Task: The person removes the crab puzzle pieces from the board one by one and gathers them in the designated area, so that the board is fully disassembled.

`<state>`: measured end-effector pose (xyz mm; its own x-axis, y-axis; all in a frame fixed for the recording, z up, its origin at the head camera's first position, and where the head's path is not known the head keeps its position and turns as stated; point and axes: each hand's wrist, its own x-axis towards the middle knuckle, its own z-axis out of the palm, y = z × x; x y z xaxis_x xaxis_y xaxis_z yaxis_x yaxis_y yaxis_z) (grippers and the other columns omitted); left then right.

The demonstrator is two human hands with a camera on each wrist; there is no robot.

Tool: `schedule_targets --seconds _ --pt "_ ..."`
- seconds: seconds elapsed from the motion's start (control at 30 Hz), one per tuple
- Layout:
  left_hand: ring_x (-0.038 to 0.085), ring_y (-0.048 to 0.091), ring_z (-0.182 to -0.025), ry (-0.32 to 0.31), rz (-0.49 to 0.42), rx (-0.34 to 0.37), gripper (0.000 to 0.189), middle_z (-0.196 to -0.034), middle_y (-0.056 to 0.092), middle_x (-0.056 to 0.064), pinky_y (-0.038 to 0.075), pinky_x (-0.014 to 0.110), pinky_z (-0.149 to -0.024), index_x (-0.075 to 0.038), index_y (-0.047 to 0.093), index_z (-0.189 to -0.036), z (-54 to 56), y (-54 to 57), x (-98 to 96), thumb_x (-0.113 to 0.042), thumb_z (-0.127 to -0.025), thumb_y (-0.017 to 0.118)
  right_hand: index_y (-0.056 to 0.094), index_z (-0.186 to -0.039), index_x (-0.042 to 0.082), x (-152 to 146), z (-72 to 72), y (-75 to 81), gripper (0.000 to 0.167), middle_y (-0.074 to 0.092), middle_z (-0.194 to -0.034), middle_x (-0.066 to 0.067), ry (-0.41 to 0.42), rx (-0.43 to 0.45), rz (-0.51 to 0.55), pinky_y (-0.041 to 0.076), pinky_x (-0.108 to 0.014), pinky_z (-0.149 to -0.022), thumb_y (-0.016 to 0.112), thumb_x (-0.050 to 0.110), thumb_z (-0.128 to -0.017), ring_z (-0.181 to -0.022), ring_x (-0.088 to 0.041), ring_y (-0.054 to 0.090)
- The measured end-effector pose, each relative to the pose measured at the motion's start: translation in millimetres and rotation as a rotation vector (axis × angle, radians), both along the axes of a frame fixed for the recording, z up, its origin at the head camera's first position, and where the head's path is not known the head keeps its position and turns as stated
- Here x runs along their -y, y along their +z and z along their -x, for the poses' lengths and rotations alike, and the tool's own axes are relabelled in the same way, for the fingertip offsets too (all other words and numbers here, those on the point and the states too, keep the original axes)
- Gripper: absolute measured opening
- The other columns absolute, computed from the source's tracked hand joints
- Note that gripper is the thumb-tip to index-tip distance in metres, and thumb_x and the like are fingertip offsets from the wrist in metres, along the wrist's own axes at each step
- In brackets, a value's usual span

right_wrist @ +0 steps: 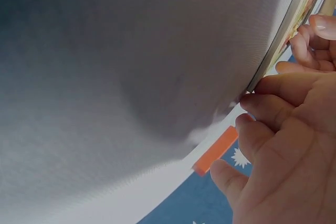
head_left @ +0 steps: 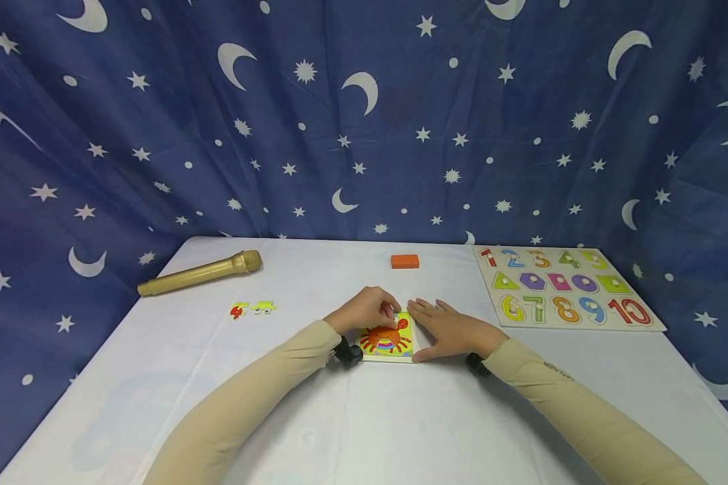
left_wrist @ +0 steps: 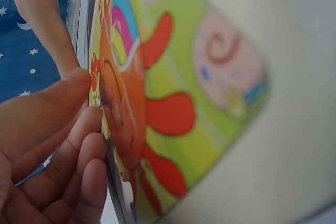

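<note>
A crab jigsaw puzzle [head_left: 385, 340] in a shallow board lies flat on the white table, its red and orange crab set on yellow and green. Over its upper part my left hand [head_left: 367, 311] bends its fingers, with thumb and forefinger pinching a small puzzle piece [left_wrist: 95, 72] that shows a red claw. The hand hides part of the puzzle's top. My right hand [head_left: 455, 331] lies along the right side with fingers extended, its thumb at the lower right corner and fingertips at the board's edge [right_wrist: 254, 85].
Two loose puzzle pieces, one red and yellow [head_left: 238, 310] and one yellow-green [head_left: 263, 308], lie to the left. Behind them is a gold microphone [head_left: 200, 274]. An orange block [head_left: 404, 261] sits beyond the puzzle. A number and shape peg board [head_left: 491, 286] occupies the back right.
</note>
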<state>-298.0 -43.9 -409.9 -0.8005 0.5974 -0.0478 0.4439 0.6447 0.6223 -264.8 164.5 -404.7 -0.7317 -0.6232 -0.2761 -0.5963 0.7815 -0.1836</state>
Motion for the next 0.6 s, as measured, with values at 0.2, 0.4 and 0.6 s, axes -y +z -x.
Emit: schedule_targets --seconds 0.2,0.4,0.6 --pt "0.004 0.052 -0.063 0.019 -0.003 0.021 0.028 -0.075 0.067 0.002 0.043 0.014 -0.060 -0.003 0.071 -0.104 1.7 -0.8 -1.4 -0.013 -0.078 0.076 0.020 -0.149 0.005 0 0.9 0.6 0.105 0.020 -0.157 -0.012 -0.003 0.007 -0.005 0.012 -0.054 -0.116 0.062 0.066 -0.076 -0.145 -0.028 0.017" --pt "0.005 0.053 -0.062 0.020 0.001 0.062 0.028 -0.077 0.069 0.004 0.043 0.014 -0.059 -0.002 0.070 -0.104 3.5 2.4 -0.8 -0.011 -0.078 0.076 0.019 -0.150 0.006 0 1.6 0.4 0.105 0.019 -0.157 -0.011 -0.008 0.019 -0.006 0.012 -0.054 -0.116 0.062 0.066 -0.075 -0.146 -0.028 0.016" --pt "0.005 0.054 -0.064 0.030 0.014 0.102 0.027 -0.081 0.071 0.006 0.045 0.015 -0.060 -0.002 0.071 -0.103 4.6 9.9 -4.0 -0.008 -0.077 0.076 0.019 -0.150 0.005 1 1.6 0.8 0.105 0.019 -0.157 -0.012 -0.010 0.025 -0.012 0.012 -0.054 -0.116 0.062 0.066 -0.076 -0.146 -0.029 0.016"
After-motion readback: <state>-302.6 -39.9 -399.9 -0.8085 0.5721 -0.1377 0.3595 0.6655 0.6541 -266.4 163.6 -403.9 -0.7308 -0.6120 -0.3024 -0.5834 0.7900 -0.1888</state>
